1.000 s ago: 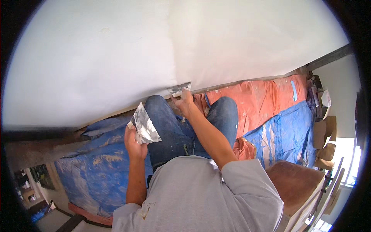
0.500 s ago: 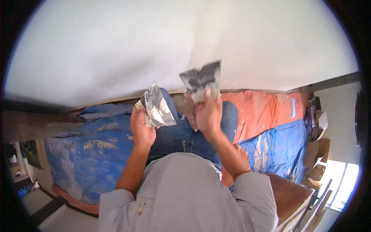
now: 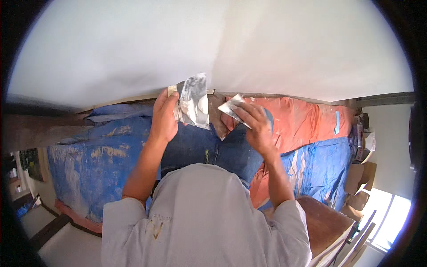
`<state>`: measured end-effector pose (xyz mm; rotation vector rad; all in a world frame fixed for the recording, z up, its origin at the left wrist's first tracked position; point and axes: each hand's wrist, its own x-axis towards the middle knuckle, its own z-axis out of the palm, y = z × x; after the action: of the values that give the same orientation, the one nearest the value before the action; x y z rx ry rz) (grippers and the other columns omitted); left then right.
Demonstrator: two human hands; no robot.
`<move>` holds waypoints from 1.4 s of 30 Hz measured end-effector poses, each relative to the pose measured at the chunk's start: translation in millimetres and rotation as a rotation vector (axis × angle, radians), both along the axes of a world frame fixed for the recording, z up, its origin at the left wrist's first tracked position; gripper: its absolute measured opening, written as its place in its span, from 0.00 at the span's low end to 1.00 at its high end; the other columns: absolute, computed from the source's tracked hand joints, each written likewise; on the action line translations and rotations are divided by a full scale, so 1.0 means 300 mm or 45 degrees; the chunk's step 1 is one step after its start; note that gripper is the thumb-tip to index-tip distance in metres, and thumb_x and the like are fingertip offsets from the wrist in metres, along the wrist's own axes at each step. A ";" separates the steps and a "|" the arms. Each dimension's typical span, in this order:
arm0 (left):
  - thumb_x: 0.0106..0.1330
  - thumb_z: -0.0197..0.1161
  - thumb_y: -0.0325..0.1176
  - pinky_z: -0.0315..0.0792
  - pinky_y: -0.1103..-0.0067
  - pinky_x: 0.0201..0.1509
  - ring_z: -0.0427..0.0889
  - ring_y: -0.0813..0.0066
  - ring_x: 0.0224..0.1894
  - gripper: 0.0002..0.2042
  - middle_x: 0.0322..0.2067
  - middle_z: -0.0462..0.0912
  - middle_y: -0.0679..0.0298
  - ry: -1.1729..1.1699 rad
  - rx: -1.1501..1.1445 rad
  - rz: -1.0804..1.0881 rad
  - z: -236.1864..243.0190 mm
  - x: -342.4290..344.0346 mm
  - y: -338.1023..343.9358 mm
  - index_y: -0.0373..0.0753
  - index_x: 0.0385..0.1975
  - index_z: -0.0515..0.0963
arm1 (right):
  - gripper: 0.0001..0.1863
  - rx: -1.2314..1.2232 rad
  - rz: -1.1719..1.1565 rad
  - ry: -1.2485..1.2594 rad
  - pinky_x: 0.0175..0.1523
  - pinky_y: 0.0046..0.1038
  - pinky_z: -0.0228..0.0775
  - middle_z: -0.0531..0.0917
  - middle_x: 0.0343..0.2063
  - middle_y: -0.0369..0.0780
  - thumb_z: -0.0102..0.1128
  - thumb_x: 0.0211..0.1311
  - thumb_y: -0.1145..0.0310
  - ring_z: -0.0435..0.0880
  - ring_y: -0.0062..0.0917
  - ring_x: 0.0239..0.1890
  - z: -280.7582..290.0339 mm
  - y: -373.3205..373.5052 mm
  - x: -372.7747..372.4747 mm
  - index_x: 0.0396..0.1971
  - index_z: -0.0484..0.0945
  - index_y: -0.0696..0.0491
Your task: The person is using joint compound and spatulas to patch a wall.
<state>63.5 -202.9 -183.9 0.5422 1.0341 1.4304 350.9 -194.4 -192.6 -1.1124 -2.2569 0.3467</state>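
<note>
My left hand (image 3: 164, 118) is closed on a flat metal putty scraper (image 3: 195, 100) that has white putty smeared over its shiny face. The fingers grip its left side, beside a pale handle edge (image 3: 172, 91). To the right, my right hand (image 3: 258, 122) holds a second metal putty scraper (image 3: 232, 105), with the fingers laid over the blade. Whitish residue coats this smaller-looking, tilted blade. A gap separates the two scrapers. Both are held above my knees, in front of the white wall (image 3: 133, 49).
Blue sheeting (image 3: 95, 167) covers the surface on the left, and orange sheeting (image 3: 302, 118) lies on the right. A brown box-like piece of furniture (image 3: 324, 218) stands near my right elbow. Cardboard (image 3: 360, 175) sits by the bright window (image 3: 391, 218).
My right hand has drawn its scraper down from in front of the wall and turned the blade. My left hand has lifted its scraper and shifted it slightly right.
</note>
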 end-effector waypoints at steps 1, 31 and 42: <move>0.75 0.50 0.35 0.73 0.79 0.19 0.81 0.79 0.27 0.11 0.34 0.81 0.66 0.065 -0.001 -0.136 0.000 -0.016 0.015 0.38 0.49 0.75 | 0.28 0.133 0.056 -0.121 0.59 0.39 0.77 0.82 0.54 0.38 0.66 0.48 0.77 0.80 0.39 0.56 0.074 0.019 0.008 0.53 0.83 0.43; 0.75 0.52 0.35 0.65 0.80 0.15 0.80 0.81 0.25 0.10 0.32 0.82 0.71 0.002 -0.118 -0.045 -0.094 -0.068 -0.075 0.41 0.50 0.76 | 0.11 -0.567 -0.595 1.488 0.46 0.22 0.72 0.84 0.41 0.34 0.59 0.73 0.69 0.79 0.17 0.42 -0.161 0.184 -0.049 0.47 0.80 0.58; 0.75 0.52 0.31 0.79 0.72 0.54 0.84 0.71 0.47 0.13 0.47 0.84 0.62 -0.169 -0.067 -0.016 -0.137 -0.105 -0.105 0.35 0.54 0.74 | 0.17 0.380 -0.894 0.748 0.58 0.39 0.71 0.80 0.50 0.51 0.51 0.69 0.77 0.79 0.45 0.52 0.239 0.310 -0.186 0.57 0.74 0.60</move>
<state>32.0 -234.5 -224.9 0.4091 0.9582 1.4051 295.3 -101.4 -120.8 -1.3365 -1.2621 0.0271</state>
